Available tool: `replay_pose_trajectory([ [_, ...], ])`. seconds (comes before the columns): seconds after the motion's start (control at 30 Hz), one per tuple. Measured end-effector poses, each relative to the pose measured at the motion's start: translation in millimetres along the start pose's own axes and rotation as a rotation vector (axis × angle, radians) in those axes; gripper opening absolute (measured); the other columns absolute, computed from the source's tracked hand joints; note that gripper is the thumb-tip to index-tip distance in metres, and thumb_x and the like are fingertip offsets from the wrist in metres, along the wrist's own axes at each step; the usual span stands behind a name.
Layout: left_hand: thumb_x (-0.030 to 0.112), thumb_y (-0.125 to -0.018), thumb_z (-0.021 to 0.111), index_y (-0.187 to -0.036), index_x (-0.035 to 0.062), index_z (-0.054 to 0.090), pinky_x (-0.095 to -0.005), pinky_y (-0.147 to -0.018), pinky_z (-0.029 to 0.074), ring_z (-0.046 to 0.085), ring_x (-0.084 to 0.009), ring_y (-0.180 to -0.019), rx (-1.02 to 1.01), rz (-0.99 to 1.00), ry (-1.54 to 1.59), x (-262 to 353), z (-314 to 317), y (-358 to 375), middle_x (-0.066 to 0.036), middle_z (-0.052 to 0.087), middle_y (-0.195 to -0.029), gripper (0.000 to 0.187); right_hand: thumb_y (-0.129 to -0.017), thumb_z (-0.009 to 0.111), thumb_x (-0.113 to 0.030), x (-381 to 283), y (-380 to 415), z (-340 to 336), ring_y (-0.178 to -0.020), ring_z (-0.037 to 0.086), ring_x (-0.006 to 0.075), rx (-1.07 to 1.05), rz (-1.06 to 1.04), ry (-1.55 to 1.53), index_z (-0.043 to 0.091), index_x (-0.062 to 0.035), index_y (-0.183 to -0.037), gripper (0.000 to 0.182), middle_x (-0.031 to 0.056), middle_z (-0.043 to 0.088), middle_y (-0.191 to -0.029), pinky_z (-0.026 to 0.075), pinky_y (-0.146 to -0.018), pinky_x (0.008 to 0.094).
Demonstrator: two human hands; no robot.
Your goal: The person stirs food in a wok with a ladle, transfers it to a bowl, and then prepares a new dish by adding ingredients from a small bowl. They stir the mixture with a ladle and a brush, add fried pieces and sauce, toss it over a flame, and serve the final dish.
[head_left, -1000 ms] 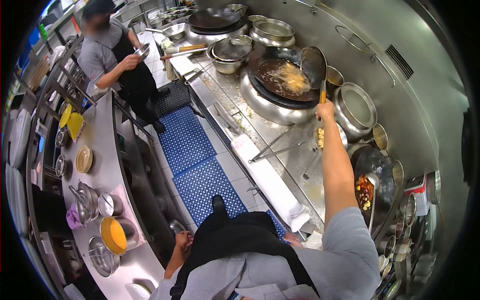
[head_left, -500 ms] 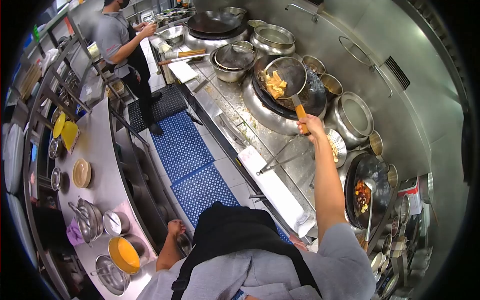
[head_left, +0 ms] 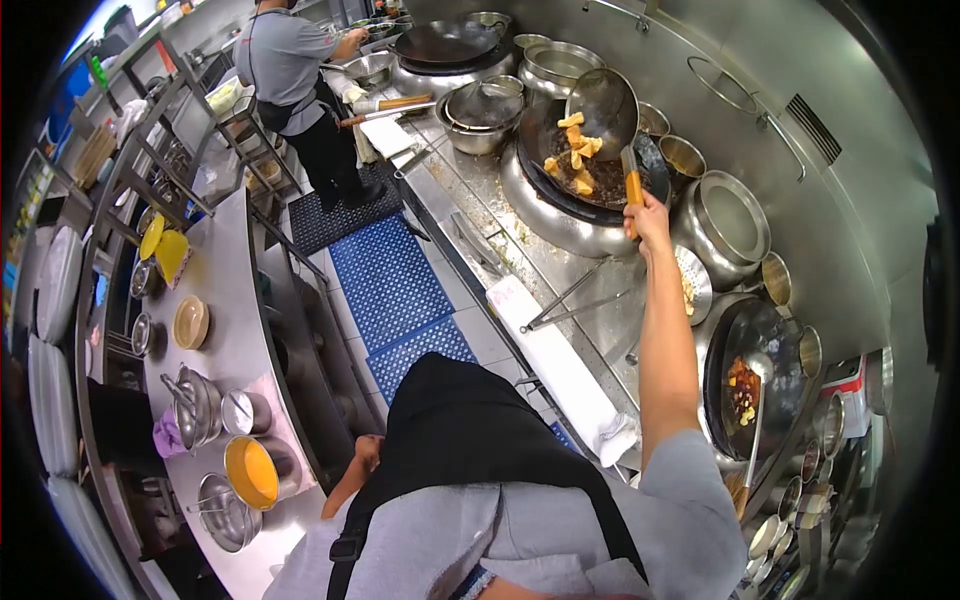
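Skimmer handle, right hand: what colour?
The skimmer handle is orange-yellow beyond the right hand; best seen in the head view, the only one.

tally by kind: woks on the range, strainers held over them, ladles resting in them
Woks: 3 (far wok, middle wok, near wok)
Strainers: 1, in the right hand
Ladles: 1, in the near wok
Total: 5

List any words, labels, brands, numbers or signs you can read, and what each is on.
No text is readable.
Red-and-white box at the right: any print is too small and blurred.
Folded white cloth along the range edge: faint pinkish marks, not legible as text.
Co-worker's grey shirt: small reddish mark, too small to read.
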State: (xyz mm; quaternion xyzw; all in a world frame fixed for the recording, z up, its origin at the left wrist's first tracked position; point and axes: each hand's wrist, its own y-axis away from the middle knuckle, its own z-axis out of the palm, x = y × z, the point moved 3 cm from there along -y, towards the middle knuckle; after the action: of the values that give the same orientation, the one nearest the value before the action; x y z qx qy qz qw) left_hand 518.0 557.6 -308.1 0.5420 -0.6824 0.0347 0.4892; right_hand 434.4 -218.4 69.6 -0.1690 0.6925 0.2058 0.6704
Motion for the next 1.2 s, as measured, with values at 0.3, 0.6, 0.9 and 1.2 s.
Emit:
replay_pose_trajectory([
  [0.3,0.021,-0.098,0.059,-0.091,0.0039,0.076,-0.0324,-0.043,0.043,0.056,-0.0153,-0.047,0.087,-0.146,0.188,33.4,-22.0,7.4,-0.003,0.066,-0.067,0.025,-0.084,0.059,0.002,-23.0,-49.2,-50.5,-0.047,0.051,0.0113,0.097,-0.046,0.144,0.066,0.0008,-0.109,0.026,0.0016,0.054,-0.066,0.04,-0.038,0.0289],
  [0.6,0.033,-0.094,0.058,-0.089,0.0057,0.077,-0.0399,-0.069,0.056,0.072,-0.0284,-0.075,-0.001,0.051,-0.312,-42.4,12.7,-81.2,-0.015,0.074,-0.083,0.034,-0.083,0.055,0.005,11.7,-55.2,-58.9,-0.046,0.052,0.0153,0.167,0.083,0.374,0.063,0.0019,-0.103,0.022,0.005,0.057,-0.065,0.042,-0.038,0.0325],
  [0.9,0.021,-0.094,0.06,-0.098,0.0022,0.077,-0.0436,-0.063,0.057,0.074,-0.0303,-0.073,-0.137,0.39,-0.384,-21.0,-65.0,-188.9,-0.017,0.075,-0.086,0.025,-0.092,0.056,0.005,31.5,-8.8,34.2,-0.056,0.056,0.0139,-0.037,0.284,0.021,0.054,0.0021,-0.129,0.038,0.0093,0.063,-0.081,0.046,-0.044,0.0289],
  [1.2,0.016,-0.102,0.053,-0.108,-0.0045,0.067,-0.0388,-0.048,0.053,0.068,-0.0312,-0.057,-0.4,-0.343,0.602,-15.0,-93.4,-284.9,-0.017,0.065,-0.069,0.026,-0.086,0.06,0.006,-29.2,49.2,76.8,-0.052,0.054,0.0099,0.097,0.063,0.264,0.056,-0.0016,-0.142,0.057,0.0023,0.06,-0.078,0.043,-0.043,0.0257],
])
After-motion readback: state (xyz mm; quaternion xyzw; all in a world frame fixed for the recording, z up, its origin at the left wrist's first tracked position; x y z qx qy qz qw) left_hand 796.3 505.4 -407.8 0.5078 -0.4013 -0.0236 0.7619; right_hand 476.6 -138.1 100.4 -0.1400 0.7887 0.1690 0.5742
